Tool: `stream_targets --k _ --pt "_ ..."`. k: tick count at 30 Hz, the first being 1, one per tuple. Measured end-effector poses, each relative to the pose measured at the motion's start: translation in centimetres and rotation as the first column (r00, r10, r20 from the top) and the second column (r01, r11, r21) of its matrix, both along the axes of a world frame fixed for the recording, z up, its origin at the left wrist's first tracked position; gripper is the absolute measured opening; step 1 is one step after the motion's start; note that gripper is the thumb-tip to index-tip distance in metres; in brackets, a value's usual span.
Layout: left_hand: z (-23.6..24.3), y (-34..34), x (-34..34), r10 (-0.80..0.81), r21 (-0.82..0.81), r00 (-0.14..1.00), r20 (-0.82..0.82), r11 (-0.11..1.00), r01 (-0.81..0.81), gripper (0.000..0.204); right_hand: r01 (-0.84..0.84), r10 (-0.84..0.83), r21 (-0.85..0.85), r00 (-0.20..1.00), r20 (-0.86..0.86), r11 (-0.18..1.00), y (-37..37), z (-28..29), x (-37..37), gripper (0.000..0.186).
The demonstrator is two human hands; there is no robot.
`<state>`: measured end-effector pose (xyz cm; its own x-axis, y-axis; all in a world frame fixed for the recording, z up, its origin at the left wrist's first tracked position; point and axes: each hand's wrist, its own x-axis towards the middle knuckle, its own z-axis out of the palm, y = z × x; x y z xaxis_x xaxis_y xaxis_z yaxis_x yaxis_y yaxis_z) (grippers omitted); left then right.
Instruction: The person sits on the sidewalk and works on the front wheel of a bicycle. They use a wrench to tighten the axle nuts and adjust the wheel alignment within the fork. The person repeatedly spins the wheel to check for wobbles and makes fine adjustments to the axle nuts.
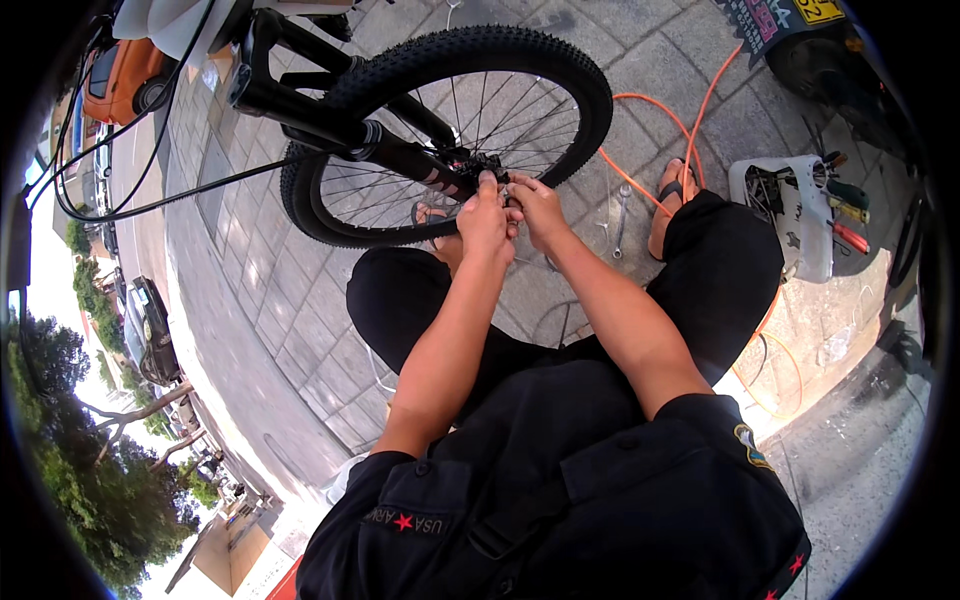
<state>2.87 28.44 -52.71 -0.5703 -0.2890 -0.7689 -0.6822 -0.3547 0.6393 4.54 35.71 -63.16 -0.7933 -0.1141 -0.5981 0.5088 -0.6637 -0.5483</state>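
Near the middle of the bike wheel [480, 47], by the fork [385, 145], the left hand [485, 225] and right hand [530, 210] nearly meet, fingers curled in, any grip too small to tell, forearms [440, 350] reaching forward from a dark shirt [560, 500] with lettering and a red star [403, 522], above grey outdoor paving [330, 360].

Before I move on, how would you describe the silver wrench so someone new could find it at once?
Start at the big black bicycle tire at the top, then go right and down to the person's sandalled right foot. Just left of that foot, the wrench lies on the grey paving. Unlike the looping orange hose nearby, it is short, straight and shiny silver.
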Motion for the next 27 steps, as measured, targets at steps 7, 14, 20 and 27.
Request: stream_targets --k 7,14,20,27 --pt "-0.8 -0.4 -0.1 0.037 0.075 0.999 -0.023 0.997 -0.035 0.033 -0.163 0.158 -0.208 0.987 -0.041 0.965 1.0 1.0 0.0 0.03" --pt "-0.3 -0.1 -0.1 0.039 0.067 0.999 -0.012 0.997 -0.038 0.032 -0.289 0.283 -0.072 0.956 -0.081 0.955 1.2 1.7 -1.2 0.015" --pt "-0.6 0.2 0.1 0.031 0.017 0.999 -0.016 0.999 -0.031 0.034 -0.366 0.38 0.161 0.923 -0.066 0.917 2.1 2.2 -2.0 0.015" --pt "-0.6 0.4 -0.2 0.027 -0.026 0.999 -0.025 0.999 -0.028 0.039 -0.274 0.331 0.416 0.941 -0.071 0.867 0.9 -1.1 -1.3 0.027"
